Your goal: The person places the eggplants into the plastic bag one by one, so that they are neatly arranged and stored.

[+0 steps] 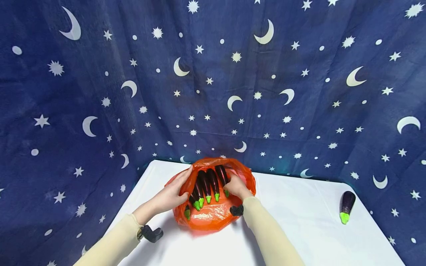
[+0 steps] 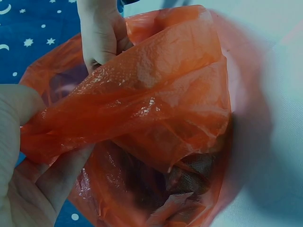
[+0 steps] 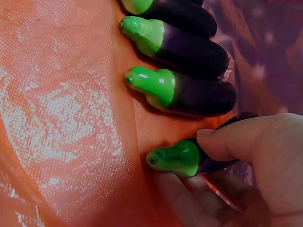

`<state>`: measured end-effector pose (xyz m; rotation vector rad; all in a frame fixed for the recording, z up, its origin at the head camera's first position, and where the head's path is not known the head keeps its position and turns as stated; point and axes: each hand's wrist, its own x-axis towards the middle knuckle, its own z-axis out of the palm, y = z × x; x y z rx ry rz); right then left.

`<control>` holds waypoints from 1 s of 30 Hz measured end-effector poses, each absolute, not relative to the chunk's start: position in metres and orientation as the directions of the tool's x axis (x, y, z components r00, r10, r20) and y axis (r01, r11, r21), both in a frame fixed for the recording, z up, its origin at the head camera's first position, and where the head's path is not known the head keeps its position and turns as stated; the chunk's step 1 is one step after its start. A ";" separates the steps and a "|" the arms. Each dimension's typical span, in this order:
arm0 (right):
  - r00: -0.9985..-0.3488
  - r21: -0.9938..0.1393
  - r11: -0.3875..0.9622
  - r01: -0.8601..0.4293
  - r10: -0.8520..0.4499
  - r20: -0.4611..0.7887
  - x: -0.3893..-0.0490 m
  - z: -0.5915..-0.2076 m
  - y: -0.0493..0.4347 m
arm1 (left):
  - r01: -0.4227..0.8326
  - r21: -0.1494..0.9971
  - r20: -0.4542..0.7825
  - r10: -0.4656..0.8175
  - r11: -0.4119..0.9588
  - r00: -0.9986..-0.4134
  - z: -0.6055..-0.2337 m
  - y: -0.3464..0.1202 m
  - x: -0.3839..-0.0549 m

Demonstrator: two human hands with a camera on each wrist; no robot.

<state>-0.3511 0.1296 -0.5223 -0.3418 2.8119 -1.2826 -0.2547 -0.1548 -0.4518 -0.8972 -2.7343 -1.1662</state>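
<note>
An orange plastic bag (image 1: 209, 221) lies on its side with its mouth toward me. Inside it, several dark purple eggplants (image 1: 203, 183) with green caps lie side by side in a row. My left hand (image 1: 171, 195) holds the left edge of the bag's mouth, the film (image 2: 137, 99) passing between thumb and fingers. Reaching into the bag, my right hand (image 1: 237, 186) grips the rightmost eggplant (image 3: 175, 158) between thumb and fingers, close to its green cap. A gap separates that eggplant from its neighbour (image 3: 203, 94).
One more eggplant (image 1: 347, 203) lies outside the bag, near the right edge of the white table (image 1: 293, 214). Behind the table hangs a dark blue cloth (image 1: 213, 96) with moons and stars. Each wrist wears a small black device (image 1: 151, 233).
</note>
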 end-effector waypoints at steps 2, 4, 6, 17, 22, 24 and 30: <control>-0.974 -0.749 0.634 -0.193 -0.215 0.068 -0.351 -0.526 0.130 | 0.514 0.650 0.241 0.490 0.560 -0.838 -0.453 -0.155 -0.253; -0.974 -0.760 0.622 -0.190 -0.215 0.067 -0.351 -0.528 0.130 | 0.516 0.652 0.242 0.491 0.556 -0.837 -0.454 -0.154 -0.253; -0.973 -0.765 0.616 -0.188 -0.221 0.062 -0.352 -0.528 0.130 | 0.514 0.655 0.241 0.492 0.554 -0.837 -0.453 -0.153 -0.253; -0.972 -0.813 0.557 -0.169 -0.231 0.043 -0.351 -0.531 0.126 | 0.525 0.655 0.255 0.495 0.544 -0.831 -0.451 -0.153 -0.254; -0.966 -0.797 0.575 -0.185 -0.253 0.042 -0.350 -0.532 0.125 | 0.539 0.643 0.270 0.497 0.545 -0.825 -0.451 -0.155 -0.254; -0.965 -0.804 0.568 -0.177 -0.260 0.029 -0.350 -0.533 0.124 | 0.541 0.641 0.269 0.500 0.545 -0.823 -0.451 -0.155 -0.254; -0.967 -0.831 0.536 -0.153 -0.254 0.014 -0.352 -0.533 0.125 | 0.539 0.650 0.263 0.507 0.535 -0.821 -0.450 -0.154 -0.258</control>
